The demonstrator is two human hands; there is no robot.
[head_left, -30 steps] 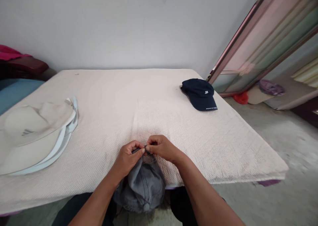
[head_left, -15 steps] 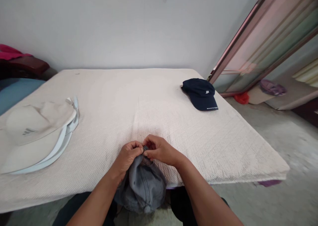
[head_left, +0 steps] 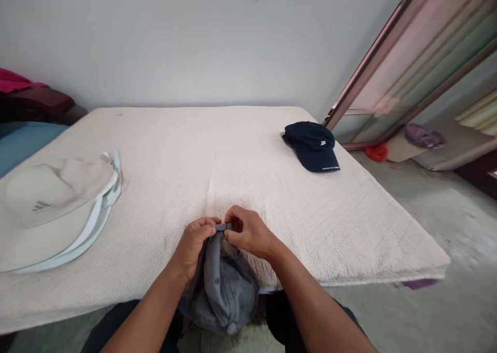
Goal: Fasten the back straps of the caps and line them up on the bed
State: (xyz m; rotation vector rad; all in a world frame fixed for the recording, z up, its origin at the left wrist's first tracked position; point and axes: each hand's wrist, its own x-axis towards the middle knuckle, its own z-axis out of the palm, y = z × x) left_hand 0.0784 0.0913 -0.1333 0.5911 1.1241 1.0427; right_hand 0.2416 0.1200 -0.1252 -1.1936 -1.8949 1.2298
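Delicately, at the near edge of a cream textured cloth (head_left: 166, 177), a left hand (head_left: 195, 243) pinches the left end of a short grey strap (head_left: 222, 227) on a soft-crowned grey fabric cap (head_left: 236, 291); the fingertips of the right hand (head_left: 250, 232) pinch the other end. The cap hangs below both hands, apparently light, floppy and hardly fragile, the strap likely its surest hold. A navy-blue cap with white lettering (head_left: 310, 143) lies well apart, to the right.

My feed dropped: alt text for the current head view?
Left hand and right hand hold the strap of a gray cap at the pale cloth's near edge. A navy cap lies back right; pale headwear at left.
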